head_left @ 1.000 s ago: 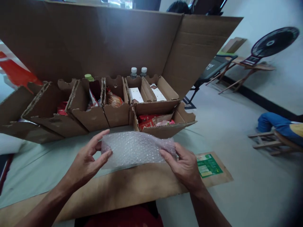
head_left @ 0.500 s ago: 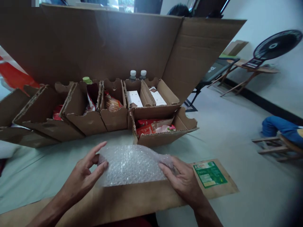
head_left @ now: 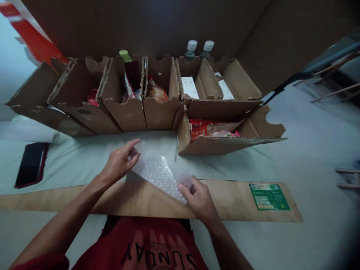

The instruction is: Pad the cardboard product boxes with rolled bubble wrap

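Head view: the left hand [head_left: 119, 161] pinches one end of the bubble wrap [head_left: 161, 174]; the right hand [head_left: 199, 197] grips its crumpled other end, over the near wooden edge of the bench [head_left: 230, 195]. Green cloth [head_left: 219, 165] separates wrap from cardboard bins [head_left: 128, 114]; a red-filled bin [head_left: 225, 145] juts forward. A phone [head_left: 31, 165] lies toward the left edge. The near right corner's green label [head_left: 270, 197] is illegible; the red shirt [head_left: 135, 228] reads "SUNDAY".

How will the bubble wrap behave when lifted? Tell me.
The bubble wrap is likely floppy, since it crumples at the right hand. Being see-through and bubbled, it should be light for its size. Its glossy surface suggests plastic that may slide a little.
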The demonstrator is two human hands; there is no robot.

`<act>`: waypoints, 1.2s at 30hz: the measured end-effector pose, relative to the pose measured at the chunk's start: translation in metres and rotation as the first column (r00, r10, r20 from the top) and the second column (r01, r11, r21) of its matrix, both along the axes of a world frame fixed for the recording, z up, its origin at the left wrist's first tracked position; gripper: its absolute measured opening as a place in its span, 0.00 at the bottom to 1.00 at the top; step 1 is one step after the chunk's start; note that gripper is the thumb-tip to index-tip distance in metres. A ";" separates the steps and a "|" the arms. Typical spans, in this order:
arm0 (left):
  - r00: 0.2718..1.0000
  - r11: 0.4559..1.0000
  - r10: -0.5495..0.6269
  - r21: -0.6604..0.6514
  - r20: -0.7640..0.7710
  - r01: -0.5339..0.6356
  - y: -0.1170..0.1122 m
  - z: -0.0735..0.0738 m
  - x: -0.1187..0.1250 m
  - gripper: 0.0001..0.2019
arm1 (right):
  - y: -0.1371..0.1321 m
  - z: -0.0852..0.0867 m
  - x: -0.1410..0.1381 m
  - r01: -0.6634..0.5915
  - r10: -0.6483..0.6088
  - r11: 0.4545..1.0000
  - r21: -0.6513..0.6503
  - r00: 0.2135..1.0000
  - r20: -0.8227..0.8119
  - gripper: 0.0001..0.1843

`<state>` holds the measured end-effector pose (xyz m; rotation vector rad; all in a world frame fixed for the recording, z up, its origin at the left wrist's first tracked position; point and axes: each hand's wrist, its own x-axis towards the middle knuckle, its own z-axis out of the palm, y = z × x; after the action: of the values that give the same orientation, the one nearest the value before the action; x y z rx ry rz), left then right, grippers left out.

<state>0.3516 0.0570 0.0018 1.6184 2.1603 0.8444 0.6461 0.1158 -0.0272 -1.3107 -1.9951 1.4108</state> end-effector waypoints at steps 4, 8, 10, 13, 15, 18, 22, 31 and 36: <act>0.941 0.987 -0.145 0.014 -0.304 0.157 0.051 -0.010 -0.007 0.21 | -0.051 -0.009 -0.021 -0.074 0.008 0.879 -0.471 0.990 -0.141 0.20; 0.894 0.941 -0.281 0.081 -0.348 0.327 0.046 -0.013 0.003 0.23 | -0.082 -0.014 -0.034 -0.076 -0.101 0.768 -0.636 0.966 -0.237 0.30; 0.900 0.909 -0.345 0.143 -0.266 0.391 0.007 -0.011 0.010 0.23 | -0.086 -0.017 -0.035 -0.074 -0.139 0.741 -0.667 0.955 -0.261 0.31; 0.869 0.863 -0.486 0.102 -0.098 0.494 -0.064 -0.009 0.027 0.30 | -0.083 -0.019 -0.036 -0.101 -0.165 0.722 -0.685 0.935 -0.312 0.30; 0.847 0.845 -0.520 0.077 -0.111 0.529 -0.094 -0.011 0.040 0.32 | -0.079 -0.018 -0.038 -0.126 -0.167 0.717 -0.685 0.924 -0.345 0.29; 0.879 0.868 -0.465 0.141 -0.110 0.477 -0.100 -0.021 0.054 0.23 | -0.072 -0.013 -0.039 -0.130 -0.170 0.736 -0.664 0.915 -0.367 0.31; 0.964 0.964 -0.253 0.105 0.085 0.244 -0.079 -0.034 0.052 0.15 | -0.061 -0.005 -0.028 -0.126 -0.089 0.844 -0.522 0.926 -0.367 0.30; 0.997 0.993 0.081 -0.080 -0.002 -0.081 -0.066 -0.058 0.042 0.24 | -0.030 -0.009 -0.046 -0.471 0.413 0.576 0.668 0.873 0.260 0.16; 0.981 0.982 0.067 0.187 -0.184 -0.032 -0.072 -0.059 0.047 0.26 | -0.022 -0.018 -0.061 -0.567 0.324 0.469 0.677 0.823 0.466 0.09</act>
<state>0.3983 -0.0147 -0.0574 1.8068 2.3201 0.9650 0.5847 0.0934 -0.0455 -0.5630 -2.8077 0.2736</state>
